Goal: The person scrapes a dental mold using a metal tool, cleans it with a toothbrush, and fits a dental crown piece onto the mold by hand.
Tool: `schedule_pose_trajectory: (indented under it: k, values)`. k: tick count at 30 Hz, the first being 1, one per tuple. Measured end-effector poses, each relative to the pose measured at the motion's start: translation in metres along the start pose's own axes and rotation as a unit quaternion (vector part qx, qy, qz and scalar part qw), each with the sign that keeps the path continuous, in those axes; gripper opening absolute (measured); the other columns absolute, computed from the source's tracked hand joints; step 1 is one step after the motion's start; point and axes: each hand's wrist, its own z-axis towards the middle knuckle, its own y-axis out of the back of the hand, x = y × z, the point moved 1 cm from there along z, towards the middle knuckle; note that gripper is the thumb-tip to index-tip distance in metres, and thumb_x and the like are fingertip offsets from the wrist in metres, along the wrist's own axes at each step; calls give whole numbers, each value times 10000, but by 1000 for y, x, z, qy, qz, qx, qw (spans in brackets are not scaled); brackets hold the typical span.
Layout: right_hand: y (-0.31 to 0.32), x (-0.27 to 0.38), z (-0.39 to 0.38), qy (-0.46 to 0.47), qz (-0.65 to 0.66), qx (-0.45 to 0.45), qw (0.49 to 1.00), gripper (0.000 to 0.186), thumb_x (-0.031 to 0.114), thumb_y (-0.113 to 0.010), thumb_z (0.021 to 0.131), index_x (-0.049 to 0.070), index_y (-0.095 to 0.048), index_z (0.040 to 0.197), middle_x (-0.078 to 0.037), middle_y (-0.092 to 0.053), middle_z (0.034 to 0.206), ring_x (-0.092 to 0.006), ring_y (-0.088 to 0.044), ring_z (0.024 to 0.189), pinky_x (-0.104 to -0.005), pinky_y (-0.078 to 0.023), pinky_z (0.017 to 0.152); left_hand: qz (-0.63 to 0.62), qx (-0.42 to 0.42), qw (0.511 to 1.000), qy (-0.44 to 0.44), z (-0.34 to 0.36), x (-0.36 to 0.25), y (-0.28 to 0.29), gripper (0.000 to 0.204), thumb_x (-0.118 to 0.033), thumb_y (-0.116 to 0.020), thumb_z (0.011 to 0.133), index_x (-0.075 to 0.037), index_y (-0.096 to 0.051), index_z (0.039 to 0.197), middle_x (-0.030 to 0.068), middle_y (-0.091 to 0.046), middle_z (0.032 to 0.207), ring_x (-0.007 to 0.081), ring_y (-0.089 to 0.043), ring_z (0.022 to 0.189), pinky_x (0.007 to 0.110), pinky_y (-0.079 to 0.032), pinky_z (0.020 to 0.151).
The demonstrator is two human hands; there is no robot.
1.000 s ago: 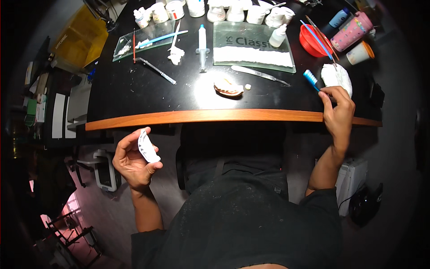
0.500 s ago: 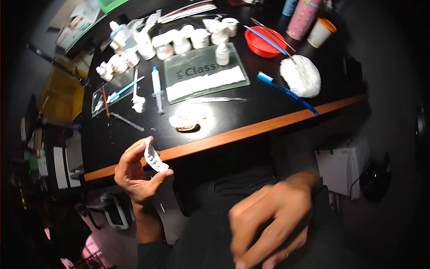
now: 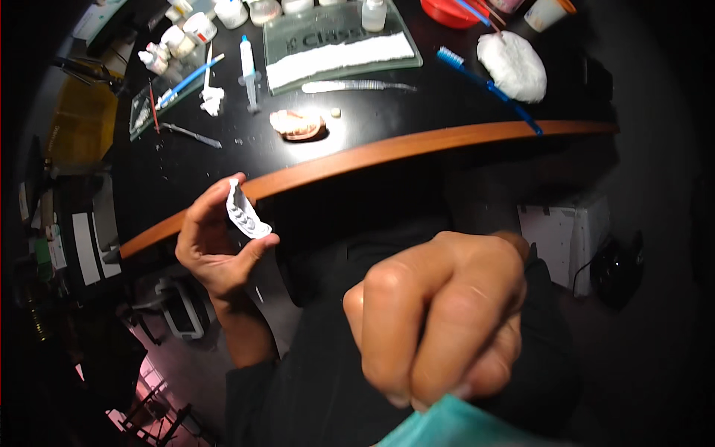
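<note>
My left hand (image 3: pixel 212 242) holds a thin, curved white dental impression (image 3: pixel 246 212) between thumb and fingers, just off the table's front edge. Tooth-shaped hollows show on its inner side. Closer to the camera, my right hand (image 3: pixel 443 316) is closed, its bent fingertips at the upper edge of a teal cloth (image 3: pixel 462 428) rising from the bottom of the picture. The fingers seem to pinch that edge; the thumb is mostly hidden. Under bright light on the table lies a tan and pink dental model (image 3: pixel 298 125), with a small tooth-coloured piece (image 3: pixel 336 112) beside it.
The black table has a wooden front edge (image 3: pixel 387 149). On it lie metal tweezers (image 3: pixel 357 86), a syringe (image 3: pixel 248 74), a blue toothbrush (image 3: pixel 484 86), a white wad (image 3: pixel 514 67) and a glass slab (image 3: pixel 410 59) bearing a white strip. White jars and a red bowl (image 3: pixel 443 13) stand farther back.
My right hand has come up and nearer the camera, and the teal cloth has appeared at its fingertips. The view has tilted down; the left hand still holds the impression.
</note>
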Motion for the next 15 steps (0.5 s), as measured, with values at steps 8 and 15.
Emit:
schedule_pose_trajectory:
  k: [8, 15]
  values:
    - [-15, -11, -7, 16, -94, -38, 995, 159, 8, -730, 952, -90, -705, 829, -245, -709, 865, -247, -628, 629, -287, -489, 533, 7, 11, 1000, -24, 1, 2, 4, 846, -96, -1036, 659, 57, -612, 1375, 302, -673, 1358, 246, -731, 1121, 351, -607, 969]
    - [43, 84, -30, -26, -208, -59, 976, 113, -23, -697, 944, -104, -692, 865, -222, -703, 838, -253, -660, 655, -306, -521, 546, -3, 9, 1000, -25, 6, 3, 2, 852, -76, -1031, 648, 85, -603, 1367, 302, -661, 1368, 338, -697, 1252, 387, -610, 1008]
